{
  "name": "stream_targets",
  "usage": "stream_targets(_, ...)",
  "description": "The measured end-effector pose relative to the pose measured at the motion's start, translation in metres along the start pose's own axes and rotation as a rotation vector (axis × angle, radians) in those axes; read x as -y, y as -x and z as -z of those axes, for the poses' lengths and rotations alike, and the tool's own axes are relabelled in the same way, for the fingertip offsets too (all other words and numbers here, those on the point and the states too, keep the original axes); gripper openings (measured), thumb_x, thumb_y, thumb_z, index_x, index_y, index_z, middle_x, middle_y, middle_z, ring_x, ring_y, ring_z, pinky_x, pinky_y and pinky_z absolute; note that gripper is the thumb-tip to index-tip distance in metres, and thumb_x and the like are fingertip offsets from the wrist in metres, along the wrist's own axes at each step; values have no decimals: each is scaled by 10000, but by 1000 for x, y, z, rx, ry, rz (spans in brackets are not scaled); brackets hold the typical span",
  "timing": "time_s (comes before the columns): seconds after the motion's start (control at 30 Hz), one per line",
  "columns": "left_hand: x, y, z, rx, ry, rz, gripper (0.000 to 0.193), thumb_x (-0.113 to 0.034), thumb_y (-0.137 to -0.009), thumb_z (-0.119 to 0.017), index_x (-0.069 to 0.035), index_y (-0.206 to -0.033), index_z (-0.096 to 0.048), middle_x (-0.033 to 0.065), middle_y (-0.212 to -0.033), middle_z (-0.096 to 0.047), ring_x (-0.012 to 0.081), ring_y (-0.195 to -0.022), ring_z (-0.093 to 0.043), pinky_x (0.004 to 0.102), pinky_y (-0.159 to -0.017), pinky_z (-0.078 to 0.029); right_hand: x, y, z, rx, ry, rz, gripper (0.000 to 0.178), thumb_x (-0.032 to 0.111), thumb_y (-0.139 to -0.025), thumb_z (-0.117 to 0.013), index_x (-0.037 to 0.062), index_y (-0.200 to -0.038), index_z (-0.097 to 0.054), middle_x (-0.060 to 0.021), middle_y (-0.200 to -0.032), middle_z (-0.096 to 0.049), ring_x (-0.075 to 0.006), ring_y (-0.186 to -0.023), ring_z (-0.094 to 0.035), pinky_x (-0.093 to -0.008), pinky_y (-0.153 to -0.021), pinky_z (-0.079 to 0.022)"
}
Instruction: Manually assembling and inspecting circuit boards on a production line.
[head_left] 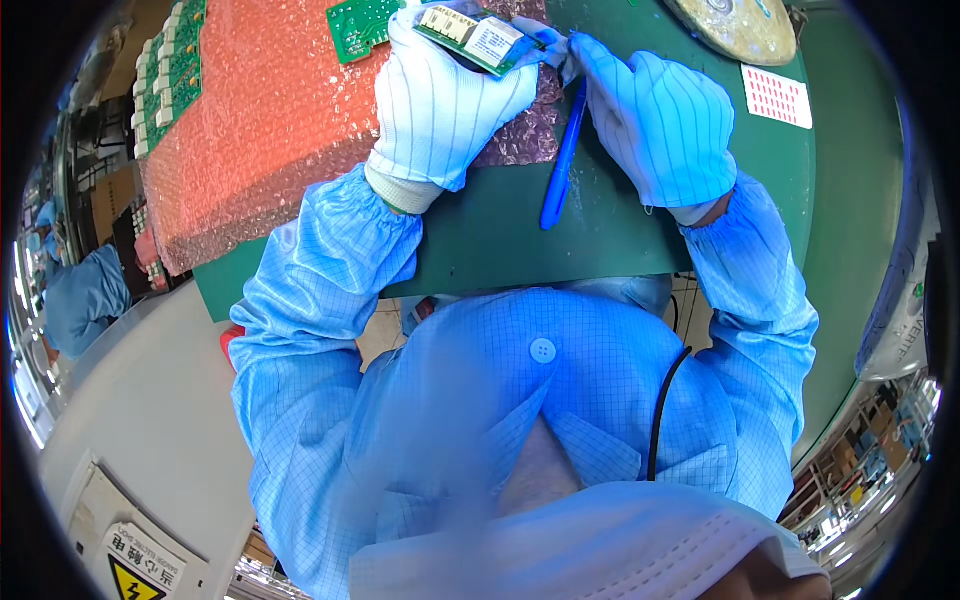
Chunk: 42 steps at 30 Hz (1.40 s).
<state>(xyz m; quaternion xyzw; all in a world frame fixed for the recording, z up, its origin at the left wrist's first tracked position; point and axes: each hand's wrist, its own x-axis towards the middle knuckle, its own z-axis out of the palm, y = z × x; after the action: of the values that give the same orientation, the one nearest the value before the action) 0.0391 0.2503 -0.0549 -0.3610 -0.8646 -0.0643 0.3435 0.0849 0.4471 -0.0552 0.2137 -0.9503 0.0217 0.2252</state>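
My left hand (440, 105), in a white striped glove, grips a small green circuit board (468, 38) near the top edge of the head view. White block-shaped components sit on this board, and one carries a printed label. At the board's right end is my right hand (655, 125), gloved alike, its fingers pressed together. Something greyish and crumpled shows at those fingertips; I cannot make out what it is. A blue pen (563, 170) lies slanted on the green mat (480, 230), between my hands and close to the right fingers.
Pink bubble wrap (270, 130) covers the left of the mat, with another green board (358, 28) on it. Several boards with white blocks (165, 80) stand at far left. At upper right are a round, worn disc (735, 25) and a white sheet of red labels (777, 97).
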Motion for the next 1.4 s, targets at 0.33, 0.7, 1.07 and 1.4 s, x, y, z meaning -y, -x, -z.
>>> stream_targets(0.33,-5,7,-4,74,65,214,157,-219,-757,-727,-157,-885,-662,49,-858,-619,268,-849,-614,373,-722,-530,1,-1,-2,24,13,-21,335,223,-845,-694,229,-1180,-679,-54,-655,-555,-240,-552,-601,-370,-497,-461)
stream_targets(0.7,-1,3,5,105,330,305,70,-208,-811,-672,-159,-813,-622,24,-783,-590,236,-743,-589,386,-690,-474,2,-2,1,57,31,-25,361,223,-832,-692,233,-1191,-664,-55,-678,-578,-255,-576,-613,-386,-506,-469)
stream_targets(1.07,-3,16,-20,88,334,438,178,-238,-758,-750,-160,-872,-637,40,-848,-606,256,-846,-613,372,-773,-499,-6,-1,-3,10,20,5,356,230,-846,-691,245,-1201,-665,-45,-667,-574,-246,-543,-598,-374,-480,-462)
stream_targets(1.4,-5,16,-8,86,434,413,348,-259,-770,-762,-106,-1055,-634,88,-963,-635,258,-875,-640,356,-791,-529,-16,7,6,-95,-85,-55,415,157,-796,-738,267,-1194,-694,-26,-620,-523,-230,-541,-574,-356,-504,-464)
